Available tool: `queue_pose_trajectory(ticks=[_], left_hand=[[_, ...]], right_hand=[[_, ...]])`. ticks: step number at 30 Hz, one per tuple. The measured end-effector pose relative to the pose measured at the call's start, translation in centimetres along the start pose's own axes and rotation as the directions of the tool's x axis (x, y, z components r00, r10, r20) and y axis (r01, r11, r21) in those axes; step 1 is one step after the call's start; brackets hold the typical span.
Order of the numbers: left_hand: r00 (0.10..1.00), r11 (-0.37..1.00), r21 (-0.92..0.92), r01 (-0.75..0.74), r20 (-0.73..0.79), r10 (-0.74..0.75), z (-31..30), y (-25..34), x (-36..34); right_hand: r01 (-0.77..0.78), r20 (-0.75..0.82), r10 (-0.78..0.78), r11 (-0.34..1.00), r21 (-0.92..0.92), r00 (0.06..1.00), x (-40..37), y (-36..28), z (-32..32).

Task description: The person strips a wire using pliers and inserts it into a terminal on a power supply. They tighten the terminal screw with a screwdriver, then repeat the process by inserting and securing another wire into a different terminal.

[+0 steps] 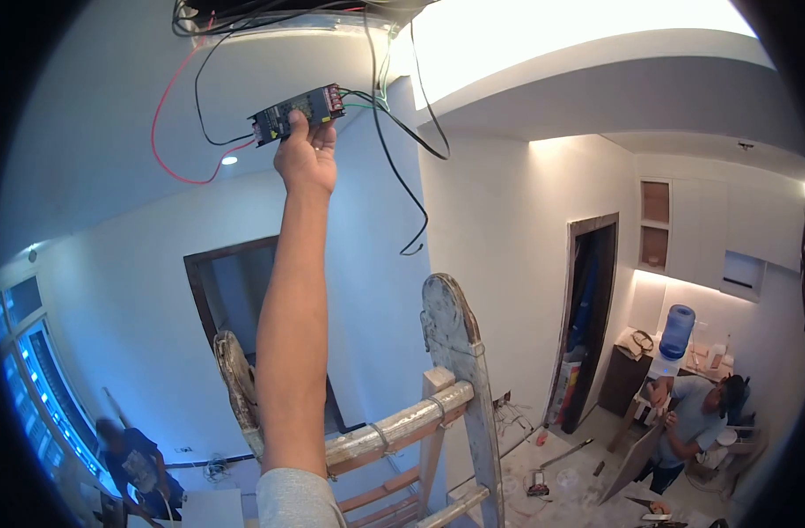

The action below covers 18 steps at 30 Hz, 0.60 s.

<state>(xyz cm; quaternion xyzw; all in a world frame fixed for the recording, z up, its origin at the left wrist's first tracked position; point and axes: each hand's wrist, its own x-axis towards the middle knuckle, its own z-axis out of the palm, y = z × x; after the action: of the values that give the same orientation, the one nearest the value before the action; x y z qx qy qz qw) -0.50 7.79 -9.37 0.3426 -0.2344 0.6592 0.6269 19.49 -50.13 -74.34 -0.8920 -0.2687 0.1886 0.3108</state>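
Note:
My left hand is raised overhead, its thumb and fingers closed around an LED power supply. The dark, slim unit is tilted, with its right end higher. A red wire and a thin black wire meet its left end. Green and black wires come out of the terminals on its right end. These wires lead up toward the ceiling opening. A loose black cable hangs to the right of the unit. My right hand is outside the view.
Below my arm stands a worn ladder with metal rails and rungs. One person bends at lower left. Another person holds a board at lower right, near a blue water bottle. Tools and debris lie on the floor.

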Motion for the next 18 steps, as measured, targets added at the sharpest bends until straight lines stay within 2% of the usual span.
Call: queue_pose_trajectory(ticks=[2,4,5,6,7,8,9,10,11,12,13,14,15,16,18], left_hand=[[1.000,1.000,-0.017,0.005,0.004,-0.005,-0.3,-0.1,0.4],[1.000,1.000,-0.026,-0.004,-0.011,0.004,-0.4,-0.2,0.6],[1.000,1.000,-0.020,-0.004,-0.022,0.004,-0.4,-0.3,0.6],[1.000,0.999,-0.034,-0.017,-0.027,0.016,-0.3,-0.2,0.5],[0.999,0.999,-0.031,-0.020,-0.034,0.019,-0.1,-0.2,0.2],[0.999,1.000,-0.024,-0.020,-0.041,0.019,0.2,-0.1,-0.1],[0.998,1.000,-0.025,-0.012,-0.054,0.011,0.6,0.1,-0.5],[0.998,0.999,-0.028,-0.019,-0.059,0.017,0.6,0.1,-0.5],[0.999,1.000,-0.020,-0.020,-0.045,0.019,0.6,0.1,-0.5],[0.999,1.000,-0.011,-0.022,-0.031,0.022,0.6,0.1,-0.6],[0.999,1.000,0.003,-0.028,-0.032,0.028,0.8,0.1,-0.8],[0.999,0.999,0.007,-0.037,-0.036,0.037,0.8,0.1,-1.0],[0.998,0.999,0.005,-0.042,-0.038,0.042,0.8,0.1,-1.0],[0.998,0.999,0.005,-0.046,-0.041,0.046,1.0,0.2,-1.1],[0.996,0.997,0.022,-0.070,-0.049,0.071,0.9,0.4,-1.1]], right_hand=[[0.061,-0.170,-0.041,0.991,0.116,0.985,0.2,-1.8,-4.9],[0.228,-0.397,-0.127,0.949,0.219,0.909,0.7,-5.8,-10.9],[0.498,-0.639,-0.232,0.824,0.272,0.733,1.2,-10.6,-13.9],[0.624,-0.818,-0.299,0.776,0.092,0.492,5.9,-6.3,-16.2],[0.687,-0.860,-0.051,0.627,0.368,0.507,1.0,-17.8,-18.3],[0.847,-0.892,-0.236,0.475,0.240,0.385,2.8,-18.7,-21.8],[0.949,-0.939,-0.198,0.207,0.240,0.280,4.0,-22.4,-23.9],[0.967,-0.917,-0.306,0.087,0.240,0.255,4.1,-24.7,-27.0],[0.991,-0.930,-0.349,-0.024,0.133,0.116,4.1,-28.6,-28.9],[0.997,-0.885,-0.460,-0.028,-0.068,-0.074,3.4,-32.1,-30.7],[0.982,-0.877,-0.443,-0.045,-0.186,-0.187,2.0,-35.9,-31.7],[0.938,-0.863,-0.369,-0.088,-0.336,-0.344,0.6,-40.2,-32.1],[0.864,-0.796,-0.351,-0.095,-0.494,-0.493,-1.5,-44.5,-32.1],[0.770,-0.682,-0.369,-0.199,-0.606,-0.632,-2.5,-47.8,-32.8],[0.712,-0.532,-0.480,-0.385,-0.587,-0.698,-5.1,-53.9,-32.5]])
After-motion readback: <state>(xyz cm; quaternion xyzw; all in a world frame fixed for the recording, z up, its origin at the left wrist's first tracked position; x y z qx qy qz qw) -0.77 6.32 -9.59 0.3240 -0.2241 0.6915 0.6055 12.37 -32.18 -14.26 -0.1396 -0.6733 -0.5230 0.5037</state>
